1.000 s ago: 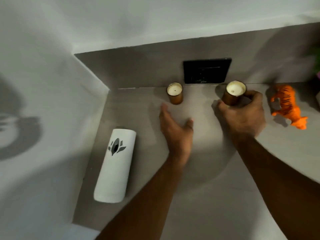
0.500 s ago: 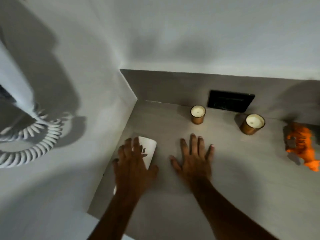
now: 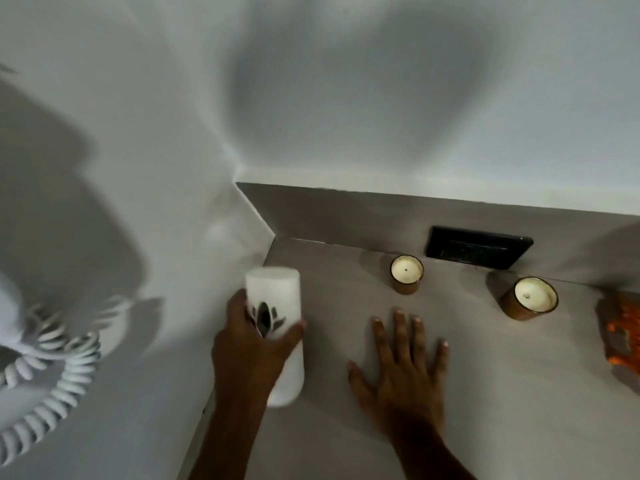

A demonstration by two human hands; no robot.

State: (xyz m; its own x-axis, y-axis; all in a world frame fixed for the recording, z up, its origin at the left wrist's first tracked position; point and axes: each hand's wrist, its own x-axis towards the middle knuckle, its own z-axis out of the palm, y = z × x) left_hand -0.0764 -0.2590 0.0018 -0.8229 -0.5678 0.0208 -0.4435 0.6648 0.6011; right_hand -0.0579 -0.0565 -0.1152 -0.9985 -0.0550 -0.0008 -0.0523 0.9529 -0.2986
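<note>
A white cylindrical dispenser (image 3: 275, 292) with a dark leaf mark is at the left of the grey counter (image 3: 346, 427), close to the white side wall. My left hand (image 3: 249, 344) grips it round its middle, thumb on the right side, and its top end is tilted up. My right hand (image 3: 403, 365) lies flat on the counter with fingers spread, holding nothing. Two brown-glass candles stand near the back: one (image 3: 407, 273) at the centre, the other (image 3: 533, 297) to its right.
A black socket plate (image 3: 478, 251) sits in the grey backsplash behind the candles. An orange toy tiger (image 3: 623, 334) is blurred at the right edge. A white coiled cord (image 3: 52, 368) hangs on the left wall.
My right hand let go of the right candle and came to rest flat on the counter. My left hand reached the lying dispenser, took hold of it and raised its top end.
</note>
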